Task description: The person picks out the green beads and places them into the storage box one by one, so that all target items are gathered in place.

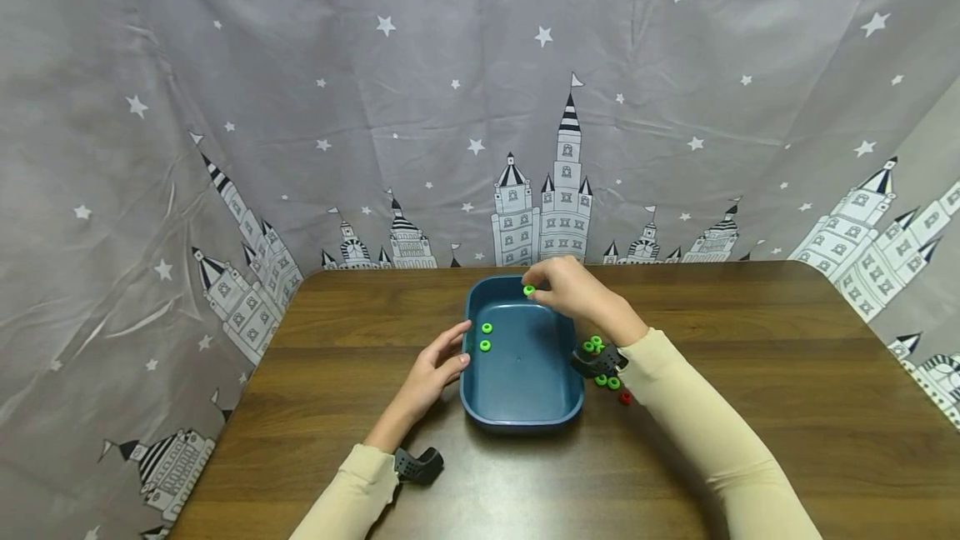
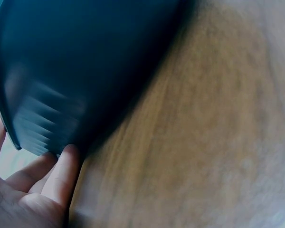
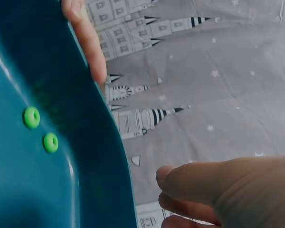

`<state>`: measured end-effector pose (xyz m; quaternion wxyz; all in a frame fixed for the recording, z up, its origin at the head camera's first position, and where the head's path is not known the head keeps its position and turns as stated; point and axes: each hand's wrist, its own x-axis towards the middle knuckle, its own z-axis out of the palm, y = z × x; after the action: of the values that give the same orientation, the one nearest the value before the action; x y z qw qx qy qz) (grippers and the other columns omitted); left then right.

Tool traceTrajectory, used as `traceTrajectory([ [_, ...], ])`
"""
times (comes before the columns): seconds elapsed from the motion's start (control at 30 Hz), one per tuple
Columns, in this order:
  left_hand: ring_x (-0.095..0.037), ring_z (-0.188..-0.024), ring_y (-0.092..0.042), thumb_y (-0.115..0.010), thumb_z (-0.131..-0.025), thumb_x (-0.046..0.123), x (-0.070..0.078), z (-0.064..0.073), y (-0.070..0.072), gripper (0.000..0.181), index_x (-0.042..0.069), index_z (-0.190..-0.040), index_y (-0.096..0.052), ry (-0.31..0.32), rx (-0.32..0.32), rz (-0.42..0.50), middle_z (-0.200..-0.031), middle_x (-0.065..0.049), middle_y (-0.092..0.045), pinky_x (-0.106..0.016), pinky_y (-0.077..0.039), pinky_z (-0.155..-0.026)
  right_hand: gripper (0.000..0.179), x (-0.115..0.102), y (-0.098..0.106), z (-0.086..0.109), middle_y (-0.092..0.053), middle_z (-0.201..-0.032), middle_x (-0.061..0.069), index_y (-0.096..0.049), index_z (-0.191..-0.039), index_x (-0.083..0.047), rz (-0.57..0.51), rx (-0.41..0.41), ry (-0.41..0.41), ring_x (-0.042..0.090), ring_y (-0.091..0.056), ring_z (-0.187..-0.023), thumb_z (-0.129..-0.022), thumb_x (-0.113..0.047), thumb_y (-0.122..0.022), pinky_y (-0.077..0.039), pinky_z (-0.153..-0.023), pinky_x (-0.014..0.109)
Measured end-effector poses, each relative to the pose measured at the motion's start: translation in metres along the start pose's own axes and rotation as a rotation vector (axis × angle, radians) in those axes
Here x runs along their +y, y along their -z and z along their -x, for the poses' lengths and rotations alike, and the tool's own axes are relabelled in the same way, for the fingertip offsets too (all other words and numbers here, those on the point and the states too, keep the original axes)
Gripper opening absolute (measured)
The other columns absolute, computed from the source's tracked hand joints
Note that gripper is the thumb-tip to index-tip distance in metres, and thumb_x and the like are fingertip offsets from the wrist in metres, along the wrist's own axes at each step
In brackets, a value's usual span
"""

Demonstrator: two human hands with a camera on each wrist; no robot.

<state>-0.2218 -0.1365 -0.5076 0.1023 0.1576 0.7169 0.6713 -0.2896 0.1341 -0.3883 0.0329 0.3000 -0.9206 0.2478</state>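
A blue plastic tub [image 1: 520, 373] stands on the table. Two green rings [image 1: 486, 337] lie on its floor along the left side; the right wrist view shows them as a small green ring [image 3: 32, 117] and its neighbour. My left hand [image 1: 435, 363] rests its fingers and thumb against the tub's left wall, and in the left wrist view the fingers [image 2: 61, 178] lie on the outer side. Over the tub's far end, my right hand [image 1: 573, 286] pinches another green ring [image 1: 528, 291] between thumb and finger. That ring is hidden in the right wrist view.
Several more green rings [image 1: 613, 383] and a red ring [image 1: 626, 398] lie on the wooden table [image 1: 750, 373] right of the tub, partly under the right wrist's black band [image 1: 597, 362]. A grey curtain [image 1: 450, 107] with printed castles and stars hangs behind the table.
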Motion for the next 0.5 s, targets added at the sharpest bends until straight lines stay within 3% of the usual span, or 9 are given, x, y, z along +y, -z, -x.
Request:
traceTrajectory([
  [0.2,-0.039,-0.131,-0.055,-0.054,-0.102,0.009,0.001,-0.001,0.0,0.058,0.001,-0.156,-0.036,0.006,0.02,-0.024,-0.151,-0.032,-0.046,-0.035,-0.056,-0.096,0.026,-0.012,-0.011,-0.012,-0.079,-0.109,0.012,-0.075,-0.115,0.0,-0.017,-0.05,-0.024,0.027,-0.073,-0.103,-0.091,-0.009,-0.072,-0.059,-0.089,0.041],
  [0.5,-0.046,-0.135,-0.051,-0.053,-0.103,0.011,0.001,0.0,-0.001,0.058,0.005,-0.157,-0.035,0.02,0.001,-0.021,-0.152,-0.032,-0.045,-0.047,-0.054,-0.102,0.026,-0.024,-0.032,-0.024,-0.078,-0.112,0.011,-0.075,-0.117,-0.001,-0.035,-0.114,-0.062,0.026,-0.073,-0.106,-0.093,-0.011,-0.072,-0.059,-0.09,0.04],
])
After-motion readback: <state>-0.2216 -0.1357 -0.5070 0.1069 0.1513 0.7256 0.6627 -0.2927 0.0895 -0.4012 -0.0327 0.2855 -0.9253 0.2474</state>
